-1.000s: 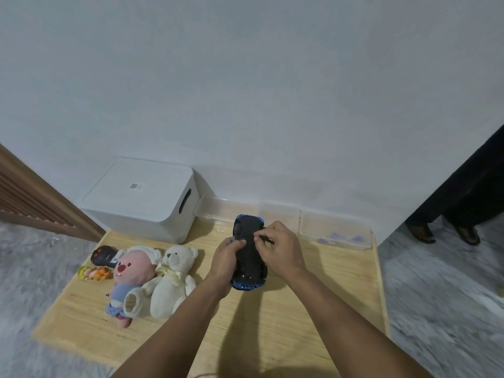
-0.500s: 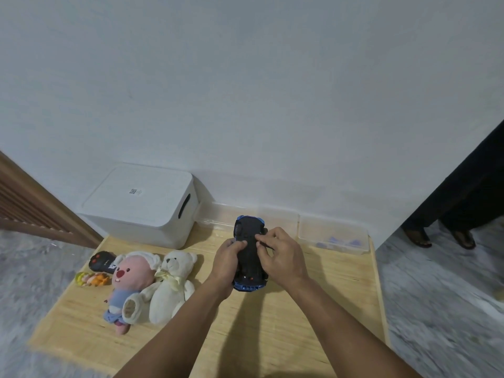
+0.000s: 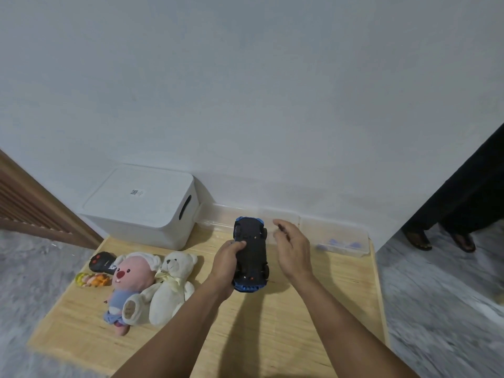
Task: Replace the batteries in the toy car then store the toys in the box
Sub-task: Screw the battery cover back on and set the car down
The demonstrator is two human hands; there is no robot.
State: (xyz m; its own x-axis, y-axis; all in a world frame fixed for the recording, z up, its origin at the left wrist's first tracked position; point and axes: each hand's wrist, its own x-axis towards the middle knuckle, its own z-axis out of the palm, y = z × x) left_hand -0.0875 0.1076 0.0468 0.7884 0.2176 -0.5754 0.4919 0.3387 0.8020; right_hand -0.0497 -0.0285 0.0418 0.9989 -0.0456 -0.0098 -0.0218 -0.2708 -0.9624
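The left hand (image 3: 227,264) grips the upturned blue-and-black plastic toy car (image 3: 251,253) along its left flank, above the pale wooden table (image 3: 286,336). The right hand (image 3: 293,248) hovers just right of the car, apart from it, fingers loosely curled around a small dark object I cannot identify; the white lidded plastic box (image 3: 141,205) sits farther left

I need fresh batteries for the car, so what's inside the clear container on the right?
Through the clear container wall, a few blurry bluish-purple items lie on its bottom. What they are is too blurred to tell.
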